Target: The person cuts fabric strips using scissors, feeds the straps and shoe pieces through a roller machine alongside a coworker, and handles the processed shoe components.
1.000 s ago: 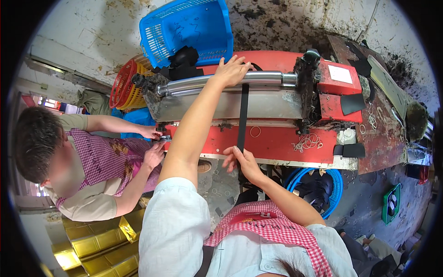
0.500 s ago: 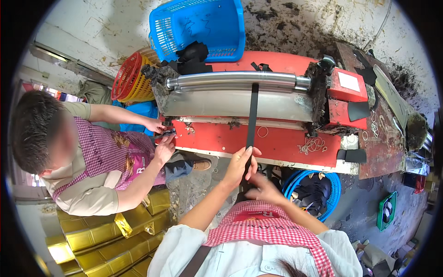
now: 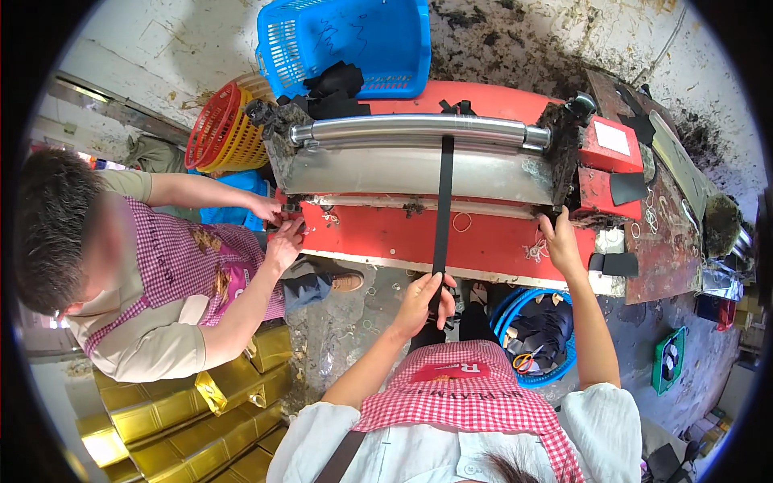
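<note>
Left hand [image 3: 424, 306] pinches a black strap [image 3: 444, 213] between thumb and fingers, just beyond the near edge of the red worktop [image 3: 362, 233]. From there the strap runs up, straight and flat, across the worktop and a grey metal plate [image 3: 370, 171] to the shiny steel roller [image 3: 419, 127]. Right hand [image 3: 564, 241] is at the machine's lower right corner, thumb and forefinger raised against the dark end frame [image 3: 566, 161]; whether they grip anything there, I cannot tell. Pale loops [image 3: 537, 251] lie just beside it. Below, a round blue basket [image 3: 501, 318] holds black pieces and orange-handled scissors [image 3: 522, 363]. At left, a co-worker in a checked apron [image 3: 173, 249] has both hands at the worktop's left end.
</note>
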Available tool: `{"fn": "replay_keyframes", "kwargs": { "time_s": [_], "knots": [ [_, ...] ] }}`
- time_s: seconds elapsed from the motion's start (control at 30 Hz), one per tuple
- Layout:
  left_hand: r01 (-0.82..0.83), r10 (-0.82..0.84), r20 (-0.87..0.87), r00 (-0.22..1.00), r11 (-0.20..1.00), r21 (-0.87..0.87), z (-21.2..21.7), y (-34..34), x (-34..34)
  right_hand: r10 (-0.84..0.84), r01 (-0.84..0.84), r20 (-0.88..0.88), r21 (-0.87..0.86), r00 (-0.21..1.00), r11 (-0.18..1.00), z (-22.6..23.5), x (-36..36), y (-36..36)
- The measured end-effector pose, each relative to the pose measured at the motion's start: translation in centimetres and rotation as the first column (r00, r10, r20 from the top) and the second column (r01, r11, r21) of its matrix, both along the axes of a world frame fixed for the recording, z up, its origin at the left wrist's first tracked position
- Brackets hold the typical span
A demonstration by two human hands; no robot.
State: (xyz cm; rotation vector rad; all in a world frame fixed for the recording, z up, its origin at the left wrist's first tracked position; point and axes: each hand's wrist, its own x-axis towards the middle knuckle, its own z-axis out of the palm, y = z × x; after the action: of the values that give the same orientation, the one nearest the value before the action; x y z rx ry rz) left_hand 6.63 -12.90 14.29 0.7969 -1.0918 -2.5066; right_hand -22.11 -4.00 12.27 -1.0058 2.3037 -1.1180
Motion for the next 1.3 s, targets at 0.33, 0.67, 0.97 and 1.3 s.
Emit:
{"fn": "replay_keyframes", "kwargs": {
  "time_s": [0.33, 0.67, 0.97, 1.3],
  "knots": [
    [-0.008, 0.008, 0.031, 0.999, 1.000, 0.011, 0.2, 1.0, 1.5, -0.258, 0.200, -0.117, -0.365, 0.959, 0.909, 0.4, 8.2, 3.3],
    [0.049, -0.052, 0.016, 0.999, 0.991, 0.123, 1.6, 2.2, 4.6, 0.697, -0.811, 0.501, 0.016, 0.513, 0.585, -9.4, 22.6, 6.4],
    [0.166, -0.166, 0.054, 0.985, 0.986, 0.017, 2.5, 3.8, 6.1, 0.369, -0.262, 0.337, -0.324, 0.866, 0.909, 2.2, 14.4, -2.4],
    [0.124, -0.124, 0.040, 0.991, 0.992, 0.001, 2.4, 4.3, 6.8, 0.229, -0.274, -0.167, -0.344, 0.959, 0.898, 9.1, 7.1, -10.3]
  ]
}}
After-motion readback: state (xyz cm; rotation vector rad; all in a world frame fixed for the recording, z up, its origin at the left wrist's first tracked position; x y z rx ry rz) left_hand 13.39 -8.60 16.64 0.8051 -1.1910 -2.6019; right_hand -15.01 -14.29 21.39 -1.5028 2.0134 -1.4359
